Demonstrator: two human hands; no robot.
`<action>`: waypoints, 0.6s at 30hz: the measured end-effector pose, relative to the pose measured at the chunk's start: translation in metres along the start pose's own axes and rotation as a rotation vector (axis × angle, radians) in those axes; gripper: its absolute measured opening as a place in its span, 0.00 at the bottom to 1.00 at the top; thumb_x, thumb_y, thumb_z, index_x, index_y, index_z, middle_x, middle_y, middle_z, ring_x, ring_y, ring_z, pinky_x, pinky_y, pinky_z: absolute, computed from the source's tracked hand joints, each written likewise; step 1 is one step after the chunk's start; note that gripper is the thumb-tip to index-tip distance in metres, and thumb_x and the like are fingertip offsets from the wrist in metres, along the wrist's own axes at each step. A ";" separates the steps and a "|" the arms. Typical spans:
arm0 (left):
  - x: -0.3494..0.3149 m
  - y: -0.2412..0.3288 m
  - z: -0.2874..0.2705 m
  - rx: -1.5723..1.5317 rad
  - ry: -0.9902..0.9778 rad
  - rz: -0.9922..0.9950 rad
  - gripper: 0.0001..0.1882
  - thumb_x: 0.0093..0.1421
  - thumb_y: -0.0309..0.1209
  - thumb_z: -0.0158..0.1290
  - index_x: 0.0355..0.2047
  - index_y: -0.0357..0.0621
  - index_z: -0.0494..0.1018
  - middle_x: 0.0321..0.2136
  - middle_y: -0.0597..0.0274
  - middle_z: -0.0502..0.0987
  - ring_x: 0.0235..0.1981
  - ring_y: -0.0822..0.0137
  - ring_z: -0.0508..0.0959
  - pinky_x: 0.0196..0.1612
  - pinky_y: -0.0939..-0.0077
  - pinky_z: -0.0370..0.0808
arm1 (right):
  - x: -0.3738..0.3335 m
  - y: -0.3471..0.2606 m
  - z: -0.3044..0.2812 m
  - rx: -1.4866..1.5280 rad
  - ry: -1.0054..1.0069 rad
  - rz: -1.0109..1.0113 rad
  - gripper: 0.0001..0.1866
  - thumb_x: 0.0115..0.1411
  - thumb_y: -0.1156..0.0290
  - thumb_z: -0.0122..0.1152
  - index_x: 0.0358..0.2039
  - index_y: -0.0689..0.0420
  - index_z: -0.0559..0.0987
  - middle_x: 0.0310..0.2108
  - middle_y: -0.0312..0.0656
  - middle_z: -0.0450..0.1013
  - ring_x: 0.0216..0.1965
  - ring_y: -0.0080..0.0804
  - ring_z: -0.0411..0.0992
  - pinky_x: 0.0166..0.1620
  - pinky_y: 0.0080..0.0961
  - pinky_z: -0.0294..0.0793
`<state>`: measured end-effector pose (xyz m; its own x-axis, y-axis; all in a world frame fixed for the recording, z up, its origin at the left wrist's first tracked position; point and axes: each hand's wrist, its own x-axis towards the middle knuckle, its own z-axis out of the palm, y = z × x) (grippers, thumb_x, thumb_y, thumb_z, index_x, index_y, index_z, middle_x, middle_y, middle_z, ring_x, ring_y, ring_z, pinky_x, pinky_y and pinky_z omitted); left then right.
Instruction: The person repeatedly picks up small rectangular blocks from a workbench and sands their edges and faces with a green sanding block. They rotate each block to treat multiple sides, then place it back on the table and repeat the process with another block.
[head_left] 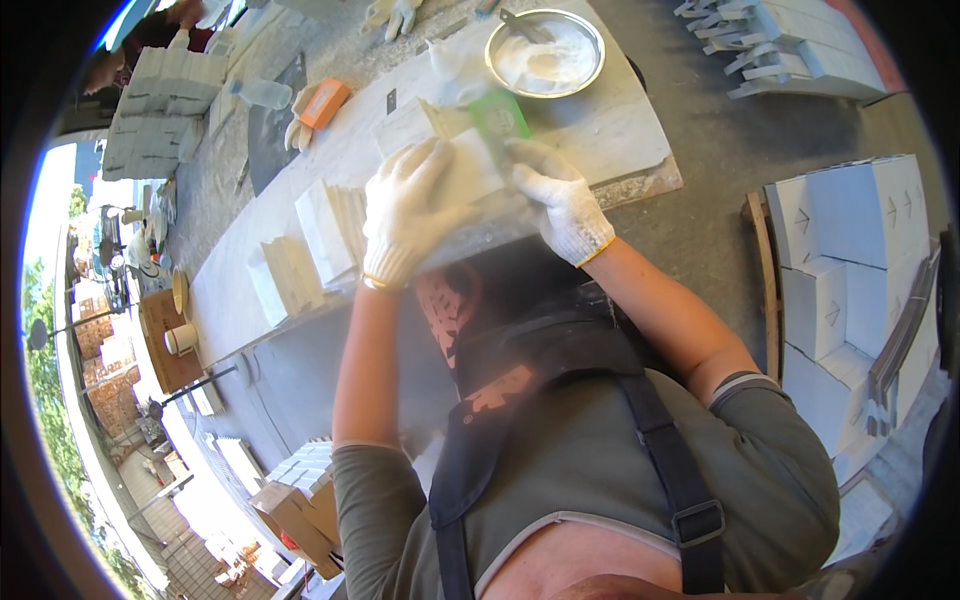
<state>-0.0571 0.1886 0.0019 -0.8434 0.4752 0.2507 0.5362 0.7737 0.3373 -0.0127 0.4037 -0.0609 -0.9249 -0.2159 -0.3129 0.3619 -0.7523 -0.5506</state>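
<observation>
Both my hands wear white knit gloves. My left hand (418, 195) grips the left side of a pale rectangular tile (470, 168), thumb toward me and fingers over its far part. At the tile's right, my right hand (562, 200) has its fingers closed around a flat green piece (500, 115). Motion blurs that piece, so its exact kind is unclear. Just beyond the tile lies another stack of pale tiles (415, 125). More tiles (330, 228) stand on edge to the left of my left hand.
On the white worktop (610, 140) stands a metal bowl (545, 55) of white powder or paste with a tool in it. An orange block (325, 103), a loose glove (298, 133) and a plastic bottle (262, 93) lie at left. Stacked white boxes (850, 290) stand on the right.
</observation>
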 end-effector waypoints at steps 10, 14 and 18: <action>-0.002 -0.002 -0.001 -0.005 -0.041 -0.019 0.44 0.40 0.45 0.76 0.58 0.41 0.79 0.58 0.47 0.79 0.60 0.45 0.76 0.64 0.52 0.72 | -0.001 0.015 0.008 -0.024 0.046 -0.004 0.22 0.72 0.75 0.55 0.65 0.62 0.71 0.44 0.38 0.75 0.38 0.23 0.73 0.42 0.24 0.76; -0.002 -0.001 0.000 0.017 -0.020 -0.002 0.42 0.40 0.44 0.75 0.56 0.40 0.79 0.57 0.47 0.79 0.59 0.44 0.77 0.63 0.52 0.73 | -0.010 0.011 -0.002 -0.041 -0.028 0.076 0.21 0.73 0.75 0.54 0.64 0.62 0.71 0.45 0.39 0.75 0.42 0.24 0.74 0.44 0.24 0.77; -0.003 0.001 0.000 0.034 -0.039 -0.053 0.44 0.40 0.44 0.77 0.59 0.42 0.78 0.59 0.48 0.79 0.60 0.46 0.76 0.64 0.52 0.71 | 0.015 0.014 0.009 0.031 0.043 -0.067 0.21 0.72 0.74 0.54 0.64 0.63 0.71 0.44 0.38 0.75 0.40 0.24 0.73 0.42 0.23 0.75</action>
<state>-0.0541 0.1877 0.0009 -0.8714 0.4490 0.1975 0.4903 0.8114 0.3183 -0.0227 0.3843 -0.0662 -0.9408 -0.1382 -0.3096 0.2953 -0.7830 -0.5475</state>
